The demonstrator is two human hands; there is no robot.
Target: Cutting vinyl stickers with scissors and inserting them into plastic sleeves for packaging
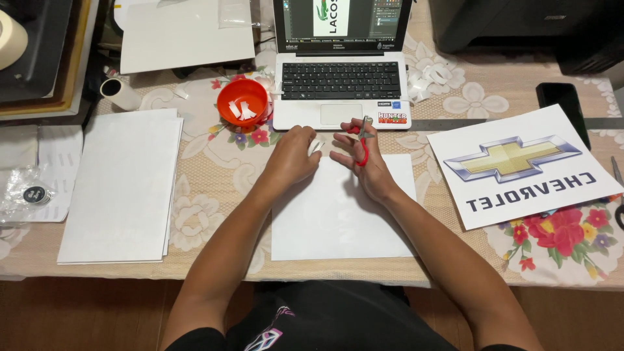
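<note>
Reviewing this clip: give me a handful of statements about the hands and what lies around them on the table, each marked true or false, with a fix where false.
1. The right hand holds red-handled scissors. True.
2. The left hand rests on the laptop keyboard. False: it is in front of the laptop, pinching a small white scrap over the white sheet.
3. The orange bowl holds white paper bits. True.
4. The printed emblem sheet lies on the left-hand side. False: it lies on the right-hand side.
5. A stack of white paper lies left of the left forearm. True.
</note>
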